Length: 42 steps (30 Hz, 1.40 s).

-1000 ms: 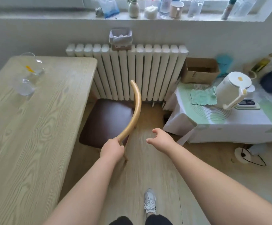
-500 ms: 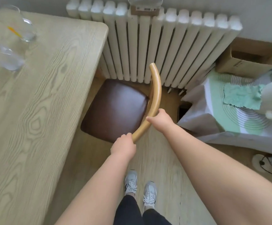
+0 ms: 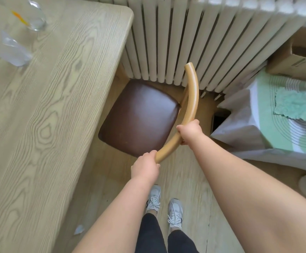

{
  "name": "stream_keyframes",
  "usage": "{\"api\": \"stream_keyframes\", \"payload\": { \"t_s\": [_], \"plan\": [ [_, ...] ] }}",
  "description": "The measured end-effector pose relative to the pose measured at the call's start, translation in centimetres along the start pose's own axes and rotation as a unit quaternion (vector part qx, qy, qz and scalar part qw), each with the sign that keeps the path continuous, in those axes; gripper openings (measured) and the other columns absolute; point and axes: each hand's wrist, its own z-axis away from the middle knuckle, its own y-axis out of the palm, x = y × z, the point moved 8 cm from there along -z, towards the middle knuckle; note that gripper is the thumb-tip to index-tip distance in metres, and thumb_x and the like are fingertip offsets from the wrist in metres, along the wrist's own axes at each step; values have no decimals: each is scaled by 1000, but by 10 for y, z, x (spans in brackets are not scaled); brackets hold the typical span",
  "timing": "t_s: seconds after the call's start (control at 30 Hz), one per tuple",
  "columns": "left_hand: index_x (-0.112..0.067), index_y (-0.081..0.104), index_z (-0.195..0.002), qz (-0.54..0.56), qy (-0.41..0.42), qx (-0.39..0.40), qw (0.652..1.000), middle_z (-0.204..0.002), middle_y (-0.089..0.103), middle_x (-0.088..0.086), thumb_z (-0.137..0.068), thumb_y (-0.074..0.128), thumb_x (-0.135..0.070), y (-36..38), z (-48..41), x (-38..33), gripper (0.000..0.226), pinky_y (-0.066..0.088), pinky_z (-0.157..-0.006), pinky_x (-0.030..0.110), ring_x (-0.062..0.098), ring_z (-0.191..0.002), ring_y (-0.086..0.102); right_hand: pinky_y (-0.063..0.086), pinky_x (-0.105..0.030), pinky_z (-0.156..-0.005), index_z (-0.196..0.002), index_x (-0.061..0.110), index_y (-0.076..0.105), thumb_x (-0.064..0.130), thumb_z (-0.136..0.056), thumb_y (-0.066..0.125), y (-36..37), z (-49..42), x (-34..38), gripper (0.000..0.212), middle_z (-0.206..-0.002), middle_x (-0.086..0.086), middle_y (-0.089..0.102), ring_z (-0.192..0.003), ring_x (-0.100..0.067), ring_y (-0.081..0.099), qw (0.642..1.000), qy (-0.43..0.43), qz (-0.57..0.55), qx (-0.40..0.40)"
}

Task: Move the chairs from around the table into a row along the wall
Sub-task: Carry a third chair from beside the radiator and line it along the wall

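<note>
A chair with a dark brown seat [image 3: 139,117] and a curved light wooden backrest [image 3: 191,95] stands between the wooden table [image 3: 48,106] and the radiator. Its seat is partly tucked under the table's edge. My left hand [image 3: 144,168] is closed around the near end of the backrest. My right hand [image 3: 189,132] grips the backrest further along, near its middle. The chair's legs are mostly hidden beneath the seat.
A white radiator [image 3: 194,39] lines the wall just behind the chair. A low table with a white and green cloth [image 3: 269,128] and a cardboard box [image 3: 300,57] stand at the right. Glassware [image 3: 20,30] sits on the wooden table. My feet [image 3: 165,207] are on the wooden floor.
My right hand reached in and closed on the backrest. My head came closer and tilted down, so the chair fills more of the view. The left hand kept its grip.
</note>
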Motion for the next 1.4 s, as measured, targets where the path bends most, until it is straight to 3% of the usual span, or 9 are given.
{"api": "stream_keyframes", "payload": {
  "t_s": [0.17, 0.37, 0.53, 0.63, 0.73, 0.93, 1.1, 1.23, 1.4],
  "plan": [
    [-22, 52, -119, -82, -10, -53, 995, -114, 60, 2, -92, 52, -18, 13, 27, 10, 27, 37, -81, 34, 26, -108, 54, 60, -51, -74, -112, 8, 33, 9, -84, 61, 1, 20, -40, 40, -102, -11, 49, -85, -34, 62, 998, 27, -64, 9],
    [-20, 43, -136, -107, -66, -127, 984, -133, 50, 0, -88, 48, -10, 43, 78, 27, 50, 18, -117, 34, 21, -130, 39, 58, -44, -56, -112, 6, 35, 2, -79, 64, 9, 54, -107, 44, -106, -16, 53, -98, -35, 64, 983, 89, -156, 30],
    [-11, 42, -135, 24, -179, -218, 959, -145, 39, 7, -87, 61, -19, 57, 127, 50, 52, 32, -110, 37, 25, -139, 27, 54, -38, -45, -120, 4, 35, -1, -78, 64, 8, 78, -155, 51, -107, -20, 56, -86, -31, 63, 974, 126, -187, 36],
    [-4, 35, -136, 173, -300, -214, 913, -142, 39, 16, -86, 65, -23, 72, 149, 70, 61, 42, -97, 46, 35, -131, 37, 54, -39, -46, -121, 3, 34, -2, -78, 65, 7, 88, -175, 53, -109, -22, 57, -73, -27, 61, 970, 143, -192, 40],
    [-3, 36, -134, 368, -368, -137, 843, -135, 49, 17, -88, 63, -24, 101, 150, 84, 58, 41, -82, 40, 36, -111, 52, 57, -42, -52, -124, 1, 40, 1, -79, 67, 7, 93, -185, 53, -110, -23, 60, -77, -30, 65, 970, 153, -179, 53],
    [-3, 48, -128, 663, -337, -35, 667, -113, 58, 11, -87, 65, -16, 129, 125, 59, 46, 51, -93, 42, 33, -96, 62, 58, -53, -70, -130, 4, 45, 21, -82, 73, -12, 79, -175, 58, -118, -18, 59, -99, -41, 63, 962, 162, -216, 29],
    [-7, 51, -109, 756, -343, -4, 557, -98, 60, 16, -91, 65, -18, 134, 106, 51, 25, 52, -87, 51, 35, -80, 62, 57, -53, -77, -125, 9, 52, 34, -83, 70, -46, 44, -166, 52, -112, -15, 64, -95, -38, 64, 972, 149, -180, -5],
    [-4, 52, -95, 773, -364, 9, 519, -92, 61, 17, -89, 68, -15, 143, 98, 60, 20, 53, -80, 54, 34, -77, 61, 58, -53, -67, -113, 11, 56, 39, -78, 76, -57, 24, -161, 49, -100, -14, 68, -86, -35, 67, 971, 159, -179, -5],
    [-4, 51, -89, 760, -365, 9, 537, -88, 64, 18, -89, 66, -11, 147, 95, 68, 16, 54, -64, 50, 33, -72, 65, 57, -48, -52, -115, 8, 55, 21, -71, 81, -53, 15, -164, 53, -91, -15, 68, -77, -33, 69, 974, 184, -129, 6]
  ]
}}
